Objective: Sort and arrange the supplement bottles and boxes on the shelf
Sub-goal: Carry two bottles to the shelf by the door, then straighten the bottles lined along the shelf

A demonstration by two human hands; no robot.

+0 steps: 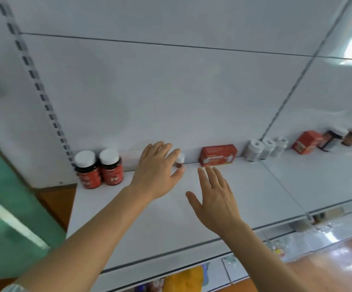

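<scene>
Both forearms reach over white shelf point(149, 218). Far left, against back panel: two red-labelled bottles point(99, 168), white caps, upright, touching. Left hand point(158, 168), fingers relaxed and spread, a small white-capped bottle point(180, 160) just beyond its fingertips; contact possible, can't tell. Right hand point(215, 199) flat, fingers straight, holding nothing, just short of red box point(218, 154). Farther right: three white bottles point(265, 149), another red box point(307, 142), dark bottles point(339, 137), blurred.

Bare forearms; a pale sleeve point(12, 288) edge at the left arm.
</scene>
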